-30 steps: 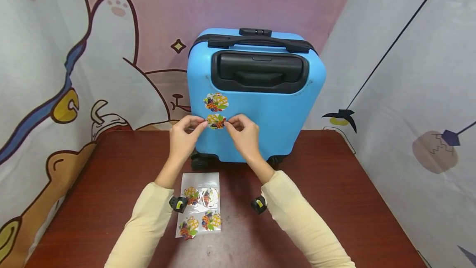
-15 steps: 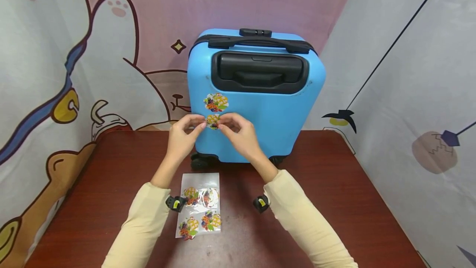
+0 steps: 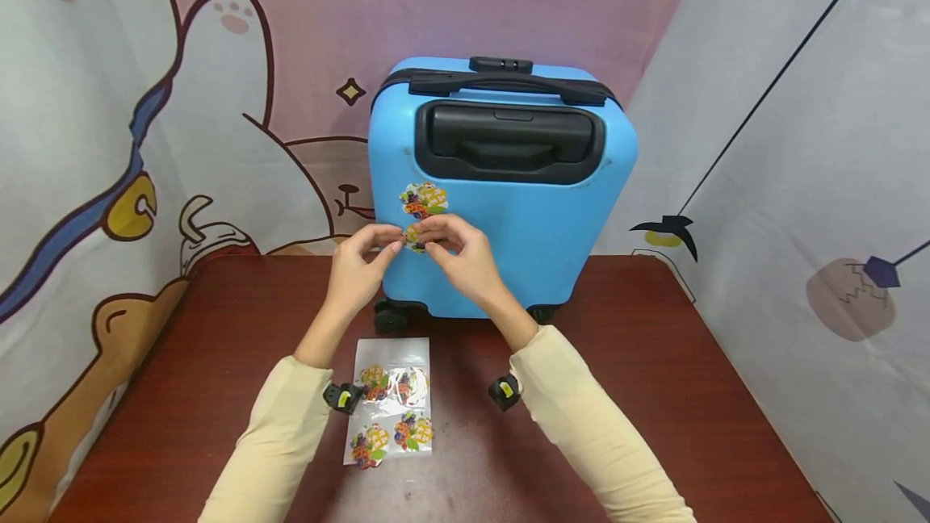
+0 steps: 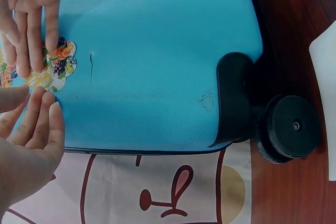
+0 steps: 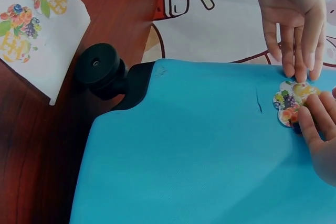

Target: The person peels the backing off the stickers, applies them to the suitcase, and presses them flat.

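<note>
A blue hard-shell suitcase (image 3: 508, 224) stands upright on the table, its black handle recess at the top. On its left side is one fruit sticker (image 3: 425, 198). Just below, a second fruit sticker (image 5: 286, 100) lies against the shell, partly covered by fingers. My left hand (image 3: 358, 265) pinches this lower sticker's left edge between thumb and fingertips. From the other side, my right hand (image 3: 468, 258) rests fairly straight fingers on its face, as the left wrist view shows. The sticker's middle is hidden by these fingers in the head view.
A white sheet (image 3: 372, 349) with several fruit stickers lies on the brown table (image 3: 617, 418) in front of the suitcase, near the left forearm. Black wheels (image 4: 295, 126) sit under the suitcase. A cartoon-printed cloth (image 3: 305, 39) hangs behind.
My right hand has moved left from the lower sticker's right edge onto its face, covering more of it. My left hand stays at the left edge. The suitcase has not moved.
</note>
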The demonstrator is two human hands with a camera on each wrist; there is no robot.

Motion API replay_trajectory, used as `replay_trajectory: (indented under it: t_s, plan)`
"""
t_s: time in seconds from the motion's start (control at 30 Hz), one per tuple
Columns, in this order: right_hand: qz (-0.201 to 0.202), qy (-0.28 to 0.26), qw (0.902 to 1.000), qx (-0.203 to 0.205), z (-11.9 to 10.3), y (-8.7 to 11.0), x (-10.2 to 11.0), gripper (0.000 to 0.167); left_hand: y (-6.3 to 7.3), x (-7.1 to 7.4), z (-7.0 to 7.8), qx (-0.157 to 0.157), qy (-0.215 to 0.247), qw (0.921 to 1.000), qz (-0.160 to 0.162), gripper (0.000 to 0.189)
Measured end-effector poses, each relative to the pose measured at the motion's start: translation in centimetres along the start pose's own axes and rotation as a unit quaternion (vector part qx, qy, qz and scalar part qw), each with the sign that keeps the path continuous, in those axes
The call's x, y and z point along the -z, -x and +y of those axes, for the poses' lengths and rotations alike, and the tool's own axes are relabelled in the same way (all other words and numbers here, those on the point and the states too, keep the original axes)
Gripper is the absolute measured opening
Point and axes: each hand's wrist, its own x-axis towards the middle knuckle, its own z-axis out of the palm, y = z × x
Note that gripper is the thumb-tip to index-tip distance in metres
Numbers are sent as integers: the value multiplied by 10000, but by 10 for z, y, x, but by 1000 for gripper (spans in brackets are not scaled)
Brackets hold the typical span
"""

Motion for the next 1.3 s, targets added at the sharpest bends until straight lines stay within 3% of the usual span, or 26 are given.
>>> replay_trajectory:
  t_s: [0.37, 0.7, 1.0, 1.17, 1.3]
  plan:
    - [-125, -53, 9991, -402, -12, 14, -6, 26, 1, 0, 0, -21, 25, 10000, -17, 19]
    - [-208, -57, 9958, -890, 11, 21, -9, 25, 1, -1, 1, -78, -33, 10000, 16, 18]
    - [-61, -343, 9980, -528, -20, 11, -6, 26, 1, -1, 2, -85, -89, 9999, -17, 17]
    - [11, -572, 9983, -97, -12, 2, -3, 24, 1, -1, 3, -111, -127, 9999, -21, 18]
    - [14, -556, 9984, -16, -4, 0, -2, 24, 1, 0, 3, -119, -129, 9998, -40, 18]
